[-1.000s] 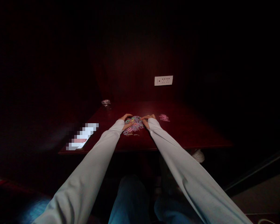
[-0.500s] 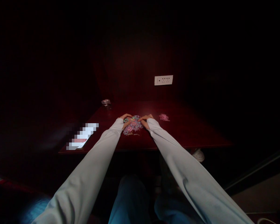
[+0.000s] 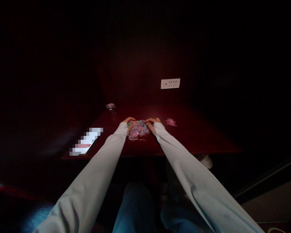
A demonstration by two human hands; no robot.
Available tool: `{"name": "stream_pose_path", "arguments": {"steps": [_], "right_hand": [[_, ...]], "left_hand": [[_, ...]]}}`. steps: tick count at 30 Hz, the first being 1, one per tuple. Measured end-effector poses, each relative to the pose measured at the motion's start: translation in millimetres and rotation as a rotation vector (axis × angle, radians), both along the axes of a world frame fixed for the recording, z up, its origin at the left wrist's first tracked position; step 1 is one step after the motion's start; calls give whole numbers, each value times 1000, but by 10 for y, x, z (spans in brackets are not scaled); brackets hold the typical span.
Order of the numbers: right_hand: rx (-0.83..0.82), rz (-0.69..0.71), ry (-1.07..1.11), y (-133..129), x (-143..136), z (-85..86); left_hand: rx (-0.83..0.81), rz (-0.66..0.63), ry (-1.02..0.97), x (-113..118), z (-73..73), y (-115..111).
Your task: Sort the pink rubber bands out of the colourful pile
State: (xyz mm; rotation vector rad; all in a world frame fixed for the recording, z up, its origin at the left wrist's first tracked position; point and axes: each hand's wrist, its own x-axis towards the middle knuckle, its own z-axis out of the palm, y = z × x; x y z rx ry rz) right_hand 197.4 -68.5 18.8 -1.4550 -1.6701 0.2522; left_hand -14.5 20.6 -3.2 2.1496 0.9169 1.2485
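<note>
A pile of small, multicoloured bands (image 3: pixel 138 128), which look like elastic hair ties, lies on the dark red table (image 3: pixel 196 139). At its left edge, my left hand (image 3: pixel 130 122) rests with the fingers curved and the thumb apart from them. My right hand (image 3: pixel 152 123) cups the opposite side in the same way, fingertips at the bands. Neither hand visibly grips a band. To the right of my right hand lies a smaller heap of pink bands (image 3: pixel 171 122).
A clear lidded jar (image 3: pixel 110 108) stands at the table's back left. Near the left front edge lies a lit phone (image 3: pixel 87 142), its screen blurred out. A white socket panel (image 3: pixel 170 83) is on the wall behind. A white shoe (image 3: pixel 206 161) shows below the table edge.
Both hands have drawn slightly apart, away from the middle of the pile, and more of the bands show between them. The pink heap has not changed.
</note>
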Motion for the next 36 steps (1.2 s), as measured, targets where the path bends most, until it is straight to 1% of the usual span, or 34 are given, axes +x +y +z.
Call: {"name": "stream_pose_path", "arguments": {"steps": [6,10,14,21,31,36], "right_hand": [[-9,9,-14,-15,-15,11],[-4,4,-5,-32,-18,4],[-6,16,2,-51,-24,9],[-21,38,-14,-69,-36,38],[-2,63,-39,-38,-39,34],[-1,72,-39,-46,-39,35]], "left_hand": [[-19,18,-108,2,-39,54],[-60,-5,-200,15,-26,79],[-111,-27,-256,37,-2,58],[-193,-23,-221,57,30,-19],[-158,22,-226,90,64,-48],[-159,-1,-267,118,48,-41]]}}
